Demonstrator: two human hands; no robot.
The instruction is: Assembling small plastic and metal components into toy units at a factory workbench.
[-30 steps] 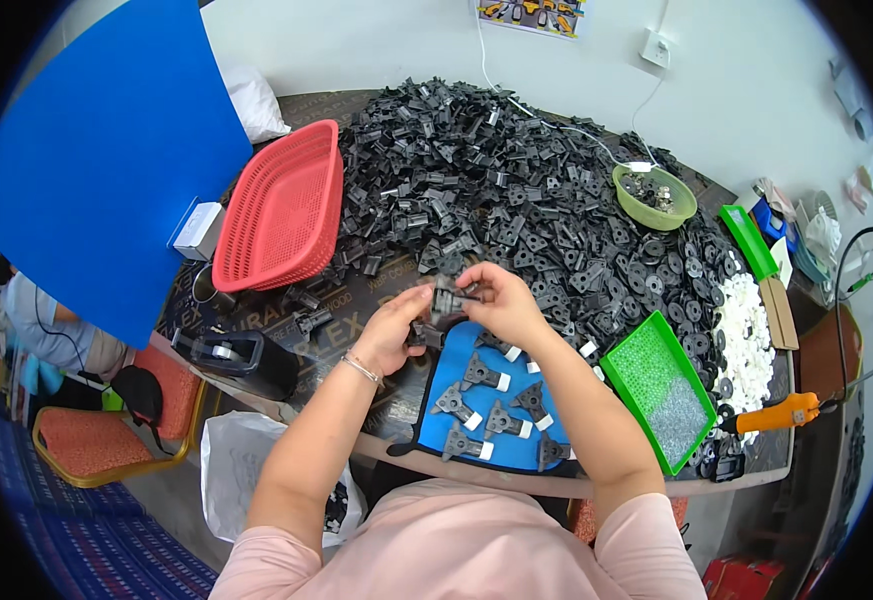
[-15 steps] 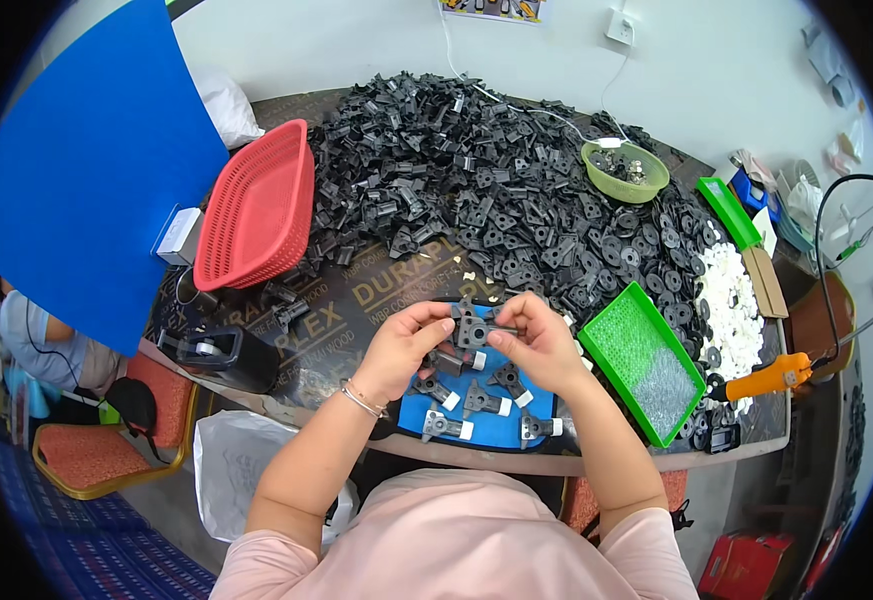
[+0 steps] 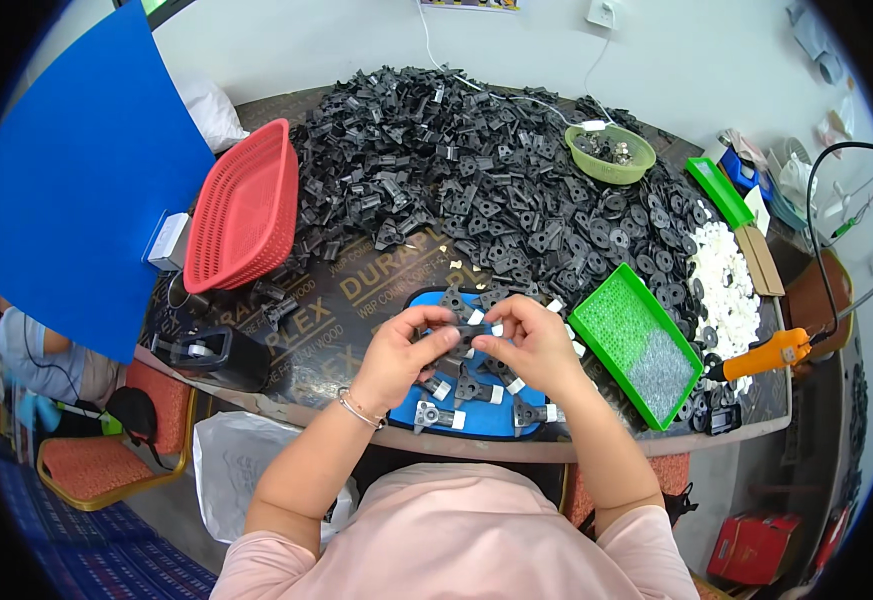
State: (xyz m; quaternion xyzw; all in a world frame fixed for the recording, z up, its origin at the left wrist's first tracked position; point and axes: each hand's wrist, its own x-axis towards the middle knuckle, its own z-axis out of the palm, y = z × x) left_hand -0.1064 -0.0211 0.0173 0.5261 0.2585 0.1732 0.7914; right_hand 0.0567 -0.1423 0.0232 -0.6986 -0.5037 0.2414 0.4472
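Observation:
Over a blue mat [image 3: 403, 400] my two hands meet at a small black plastic part [image 3: 469, 338], partly covered by the fingers. My left hand [image 3: 408, 350] pinches it from the left between thumb and fingertips. From the other side my right hand [image 3: 528, 345] closes its thumb and fingers on it, with a bit of white showing at the fingertips. Several black plastic brackets with white end pieces lie on the mat below and around the hands, such as one bracket [image 3: 473, 388] near the middle and another bracket [image 3: 438, 415] near the front edge.
A large heap of black plastic parts [image 3: 436, 150] covers the table's back. At left stand a red basket [image 3: 241, 215] and a tape dispenser [image 3: 211, 355]. At right are a green tray [image 3: 606, 330] of small clear pieces, white pieces [image 3: 721, 285], an orange-handled tool [image 3: 771, 355] and a green bowl [image 3: 611, 170].
The black part between my hands has turned and is now more hidden by the fingers. My right hand has moved slightly down. The whole view has shifted a little.

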